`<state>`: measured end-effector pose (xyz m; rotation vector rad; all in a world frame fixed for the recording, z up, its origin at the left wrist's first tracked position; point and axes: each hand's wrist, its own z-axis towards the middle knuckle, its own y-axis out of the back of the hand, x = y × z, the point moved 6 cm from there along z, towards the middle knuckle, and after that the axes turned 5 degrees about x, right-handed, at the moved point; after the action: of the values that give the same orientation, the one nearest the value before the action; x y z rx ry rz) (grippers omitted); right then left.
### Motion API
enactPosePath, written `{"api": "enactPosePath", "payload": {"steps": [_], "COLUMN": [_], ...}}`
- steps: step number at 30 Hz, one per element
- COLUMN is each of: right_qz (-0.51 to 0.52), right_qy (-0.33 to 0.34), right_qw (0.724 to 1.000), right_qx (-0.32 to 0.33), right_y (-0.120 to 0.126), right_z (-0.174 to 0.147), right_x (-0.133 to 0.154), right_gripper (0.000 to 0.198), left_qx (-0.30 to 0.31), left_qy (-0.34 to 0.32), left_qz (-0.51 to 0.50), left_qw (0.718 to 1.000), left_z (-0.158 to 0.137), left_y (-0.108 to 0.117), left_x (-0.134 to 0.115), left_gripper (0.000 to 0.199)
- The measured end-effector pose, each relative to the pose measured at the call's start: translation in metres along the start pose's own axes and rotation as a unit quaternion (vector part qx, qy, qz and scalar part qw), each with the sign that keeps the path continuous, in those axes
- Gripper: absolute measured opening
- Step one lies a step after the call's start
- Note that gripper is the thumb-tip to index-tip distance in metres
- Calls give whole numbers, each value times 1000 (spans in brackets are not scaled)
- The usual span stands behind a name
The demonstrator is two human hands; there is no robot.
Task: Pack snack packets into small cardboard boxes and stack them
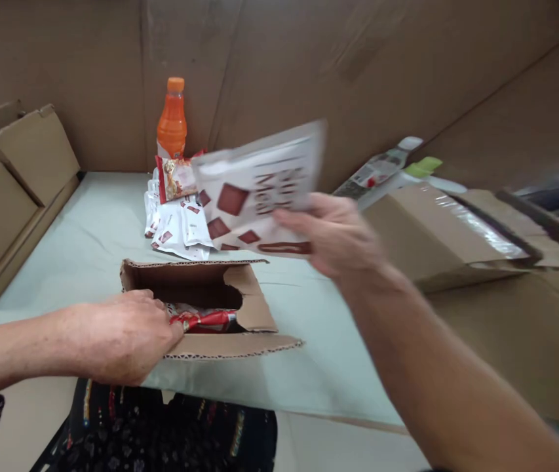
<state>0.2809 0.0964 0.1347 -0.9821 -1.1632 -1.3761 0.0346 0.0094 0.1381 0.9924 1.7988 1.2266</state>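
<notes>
My right hand [343, 233] pinches a white pouch [259, 190] printed with brown squares and holds it in the air, tilted, behind and above an open cardboard box [259, 308]. The pouch is a little blurred. My left hand [129, 334] is closed over the near left edge of this box, with its fingertips hidden at the opening. Inside the box, right beside those fingers, lies a red and white packet [208, 320]. The flaps on the near and right sides of the box stand folded outward.
Behind the box lie several white pouches [181, 226], with a red and cream packet [177, 180] on top. An orange bottle [172, 124] stands behind them. Cardboard boxes [456, 229] and a clear bottle [377, 170] are at right; another carton [8, 190] stands left.
</notes>
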Motion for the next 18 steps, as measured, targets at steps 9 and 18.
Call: {"api": "enactPosePath", "payload": {"steps": [9,18], "right_qz": [-338,-576], "right_qy": [280,76], "right_qw": [865,696], "right_qx": [242,422], "right_y": [-70,-130], "right_z": [-79,-51], "right_x": [78,10], "right_gripper": [33,26], "left_qx": [-46,-1], "left_qy": [-2,42], "left_qz": [-10,22], "left_qw": [999,999], "left_z": [-1,-5], "left_y": [-21,-15], "left_x": [-1,-13], "left_gripper": [41,21]}}
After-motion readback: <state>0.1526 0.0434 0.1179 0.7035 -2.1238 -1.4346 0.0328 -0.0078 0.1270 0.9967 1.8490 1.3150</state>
